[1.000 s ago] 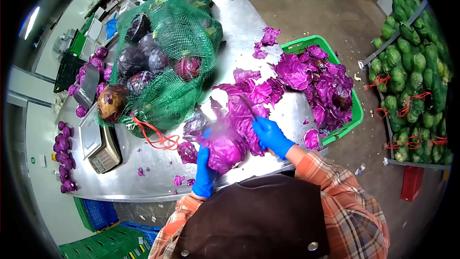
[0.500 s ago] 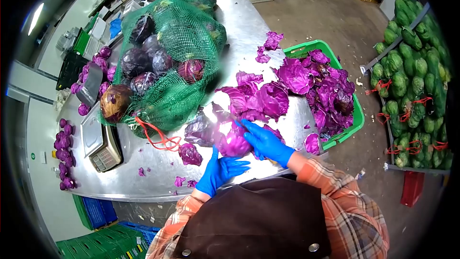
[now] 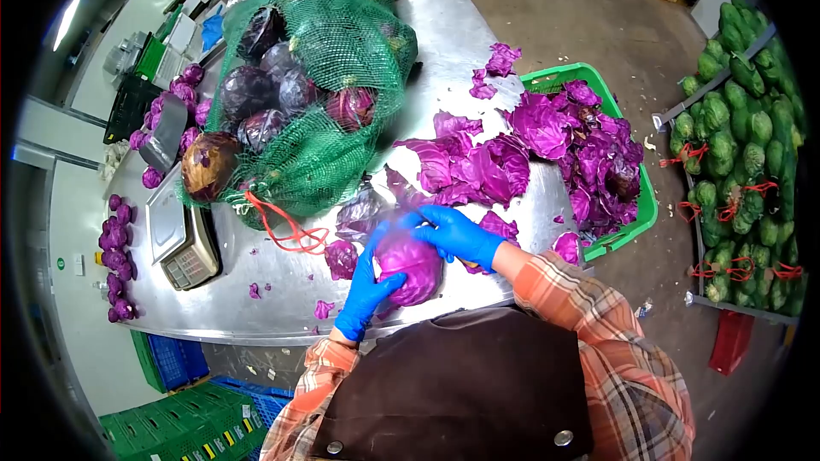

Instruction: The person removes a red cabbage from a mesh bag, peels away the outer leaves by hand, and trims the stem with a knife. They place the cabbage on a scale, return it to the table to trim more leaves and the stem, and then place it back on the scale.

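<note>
A round red cabbage (image 3: pixel 410 270) is held just above the near edge of the metal table (image 3: pixel 256 318). My left hand (image 3: pixel 366 288), in a blue glove, cups its left side with the thumb across the front. My right hand (image 3: pixel 459 234), also gloved in blue, has its fingers bent against the cabbage's upper right; a blur hides the fingertips. Loose purple leaves (image 3: pixel 495 169) lie spread beyond my hands. Just left of the cabbage is a smaller leaf piece (image 3: pixel 342 259), and a dark wrapped piece (image 3: pixel 359 213) lies behind it.
A green mesh sack (image 3: pixel 342 60) of cabbages with a red tie (image 3: pixel 286 226) fills the table's back left. A scale (image 3: pixel 184 248) stands at left, beside rows of cabbages (image 3: pixel 115 243). At right are a green crate (image 3: pixel 647 205) of leaves and a rack of green vegetables (image 3: pixel 735 162).
My left hand has risen from below the cabbage to wrap its left side. The cabbage now shows whole and upright between my hands. The view has shifted slightly.
</note>
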